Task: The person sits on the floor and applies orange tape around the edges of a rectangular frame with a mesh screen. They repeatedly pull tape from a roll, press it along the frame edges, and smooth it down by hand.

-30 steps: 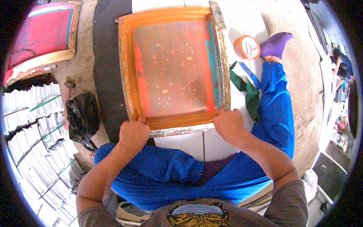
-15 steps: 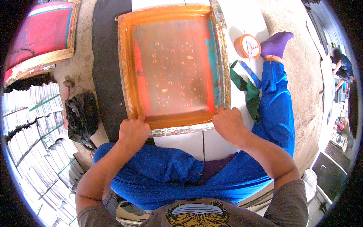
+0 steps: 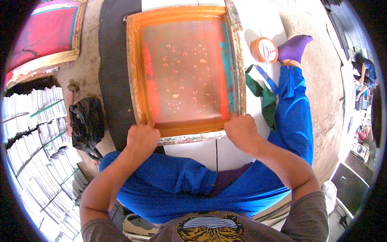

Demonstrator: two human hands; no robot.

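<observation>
The screen [image 3: 185, 72] is pinched at its near corners by the left hand [image 3: 144, 139] and the right hand [image 3: 242, 131], both curled — it is seen ahead of them — with cloth [image 3: 269, 107] beside the right hand, tape [image 3: 255, 51] farther ahead

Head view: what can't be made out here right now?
All in the head view:
What lies under the frame: hidden by the frame.
Left hand and right hand: most fingers hidden by the hands' own backs.
Red screen: left side cut off by the dark rim.
Person, far right: too small for detail.
</observation>
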